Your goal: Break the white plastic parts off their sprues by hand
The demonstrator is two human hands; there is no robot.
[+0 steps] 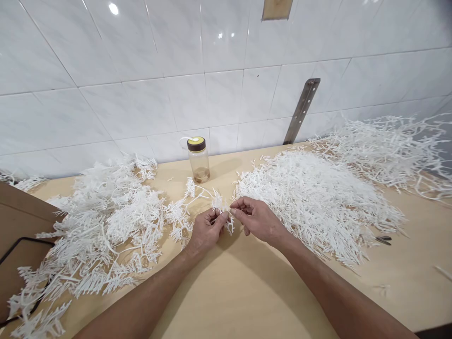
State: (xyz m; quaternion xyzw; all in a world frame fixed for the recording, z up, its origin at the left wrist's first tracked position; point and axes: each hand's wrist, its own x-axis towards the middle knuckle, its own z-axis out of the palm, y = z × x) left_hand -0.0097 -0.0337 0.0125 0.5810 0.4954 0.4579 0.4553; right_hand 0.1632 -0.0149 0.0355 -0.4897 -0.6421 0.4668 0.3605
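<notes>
My left hand point(206, 230) and my right hand point(256, 217) meet over the middle of a light wooden table point(247, 292). Both pinch the same white plastic branch point(199, 195), a thin stem with feathery tips that reaches left and away from my fingers. The left fingers are curled round its stem. The right thumb and forefinger are pressed together on a small tuft at the stem's end.
A heap of white branched pieces point(106, 226) lies at the left, a pile of thin white sprigs point(314, 197) at the right, and more point(391, 146) behind it. A capped clear bottle point(198, 160) stands by the tiled wall. A brown board point(17, 221) lies at far left, and small dark pliers point(384, 240) at the right.
</notes>
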